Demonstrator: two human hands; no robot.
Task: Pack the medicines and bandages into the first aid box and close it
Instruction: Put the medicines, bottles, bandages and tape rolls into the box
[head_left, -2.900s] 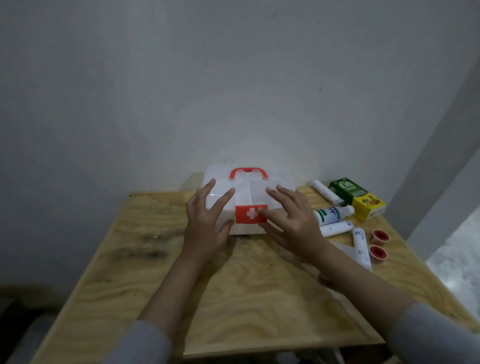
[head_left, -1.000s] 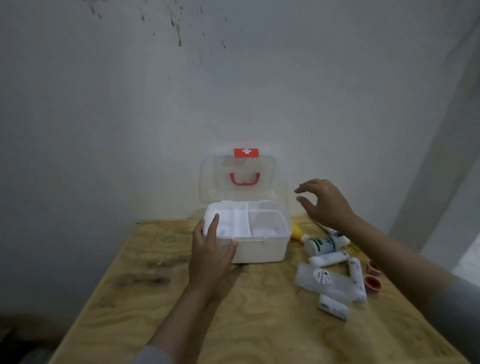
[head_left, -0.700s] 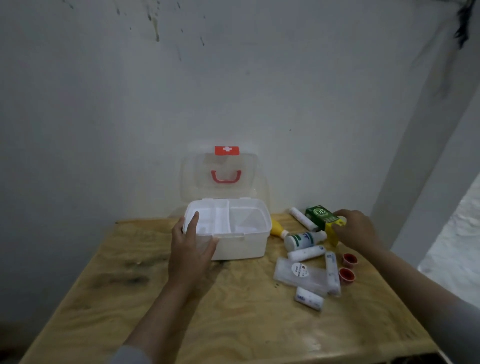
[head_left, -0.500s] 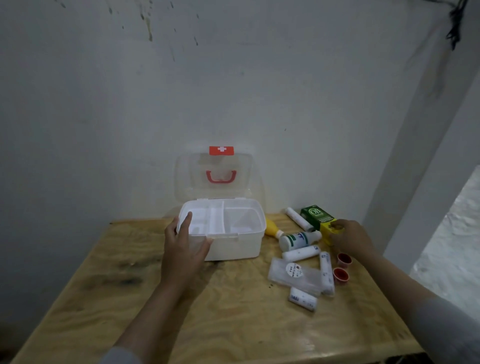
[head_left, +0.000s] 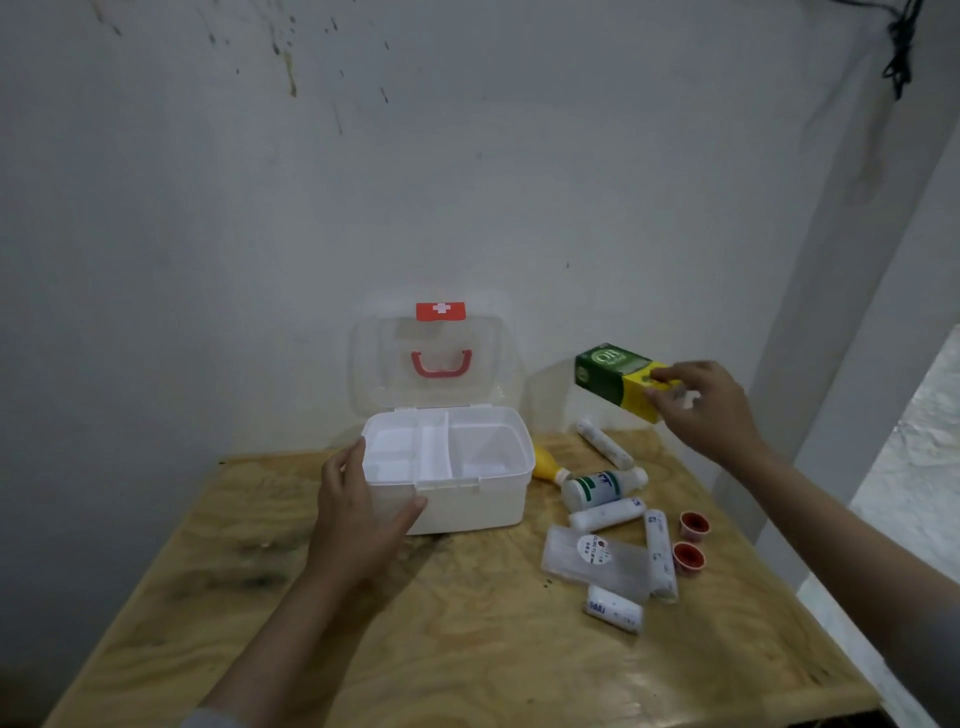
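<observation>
The white first aid box (head_left: 483, 506) stands open on the wooden table, its clear lid (head_left: 434, 364) with a red handle leaning back against the wall. Its divided tray holds nothing. My left hand (head_left: 358, 512) grips the box's front left corner. My right hand (head_left: 706, 408) holds a green and yellow medicine carton (head_left: 613, 379) in the air, right of the lid. On the table to the right of the box lie a white bottle (head_left: 602, 488), a yellow bottle (head_left: 545, 465), several rolled bandages (head_left: 660, 556) and a clear flat case (head_left: 592, 561).
Two small red-capped pots (head_left: 691, 543) sit near the table's right edge. The wooden table (head_left: 467, 649) stands against a grey wall, with a pillar (head_left: 852, 322) close on the right. Bare tabletop stretches in front of the box.
My right hand has lifted the green and yellow carton off the table and carried it up and left. My left hand stays on the box.
</observation>
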